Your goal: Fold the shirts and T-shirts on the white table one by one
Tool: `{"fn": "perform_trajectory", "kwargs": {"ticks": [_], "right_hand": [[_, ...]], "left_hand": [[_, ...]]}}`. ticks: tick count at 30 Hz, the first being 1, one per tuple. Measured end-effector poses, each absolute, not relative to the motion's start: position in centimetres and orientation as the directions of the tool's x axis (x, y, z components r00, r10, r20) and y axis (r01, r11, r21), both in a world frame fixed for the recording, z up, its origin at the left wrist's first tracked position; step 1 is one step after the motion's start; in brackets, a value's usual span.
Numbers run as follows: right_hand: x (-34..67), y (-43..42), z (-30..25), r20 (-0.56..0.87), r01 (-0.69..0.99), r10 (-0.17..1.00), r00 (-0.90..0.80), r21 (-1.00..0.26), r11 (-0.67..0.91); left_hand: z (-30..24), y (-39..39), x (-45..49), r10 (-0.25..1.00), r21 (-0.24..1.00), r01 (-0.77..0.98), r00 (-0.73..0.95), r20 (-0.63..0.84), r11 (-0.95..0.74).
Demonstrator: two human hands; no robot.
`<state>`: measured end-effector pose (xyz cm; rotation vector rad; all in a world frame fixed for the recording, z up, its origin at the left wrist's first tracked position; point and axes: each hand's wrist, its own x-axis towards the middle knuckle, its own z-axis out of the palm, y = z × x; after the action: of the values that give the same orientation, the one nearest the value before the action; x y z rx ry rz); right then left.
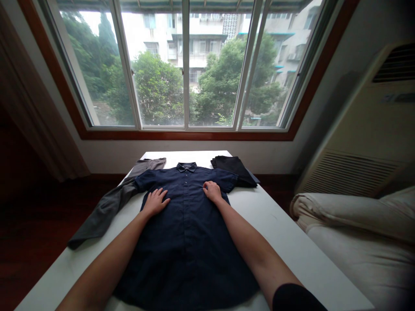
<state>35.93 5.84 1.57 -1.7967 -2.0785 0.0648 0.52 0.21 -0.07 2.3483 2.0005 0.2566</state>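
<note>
A dark navy short-sleeved button shirt (pixel 184 233) lies front side up, spread out, with its collar at the far end and its hem towards me. My left hand (pixel 156 201) rests flat on the left side of the chest, fingers spread. On the opposite side of the chest, my right hand (pixel 212 190) has its fingers curled in and seems to pinch the shirt's fabric; its fingertips are partly hidden. Both short sleeves reach outward, the left one lying over a grey garment.
Beneath the shirt is a white table (pixel 275 233). The grey garment (pixel 113 203) hangs over its left edge. Folded dark clothes (pixel 234 168) lie at the far right corner. A pale sofa (pixel 353 220) stands to the right, near an air conditioner (pixel 363 142). A window fills the wall ahead.
</note>
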Motion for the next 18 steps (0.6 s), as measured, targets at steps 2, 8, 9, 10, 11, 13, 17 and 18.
{"fn": "perform_trajectory", "kwargs": {"ticks": [2,8,9,10,11,13,17,18], "right_hand": [[35.91,5.81,1.64,0.254,0.942,0.962,-0.099,-0.288,0.172],[35.77,5.65,1.82,0.248,0.939,0.965,-0.088,-0.303,0.163],[35.76,5.65,1.82,0.251,0.937,0.964,-0.087,-0.307,0.164],[35.76,5.65,1.81,0.253,0.936,0.964,-0.084,-0.311,0.164],[35.77,5.67,1.8,0.254,0.935,0.964,-0.082,-0.316,0.163],[35.82,5.72,1.76,0.25,0.933,0.965,-0.083,-0.321,0.164],[35.88,5.86,1.64,0.248,0.931,0.965,-0.089,-0.324,0.17],[35.87,5.89,1.59,0.25,0.93,0.964,-0.09,-0.326,0.172]], "left_hand": [[0.0,0.12,0.55,0.984,0.143,0.976,0.15,0.095,-0.163],[0.23,0.03,0.66,0.986,0.157,0.975,0.146,0.085,-0.158],[0.28,0.02,0.68,0.986,0.157,0.975,0.145,0.083,-0.157],[0.33,-0.01,0.71,0.986,0.156,0.975,0.144,0.082,-0.156],[0.38,-0.05,0.73,0.986,0.154,0.976,0.145,0.08,-0.156],[0.5,-0.16,0.78,0.986,0.149,0.977,0.145,0.078,-0.155],[0.62,-0.28,0.8,0.985,0.144,0.976,0.152,0.08,-0.162],[0.6,-0.26,0.78,0.985,0.143,0.976,0.153,0.083,-0.163]]}}
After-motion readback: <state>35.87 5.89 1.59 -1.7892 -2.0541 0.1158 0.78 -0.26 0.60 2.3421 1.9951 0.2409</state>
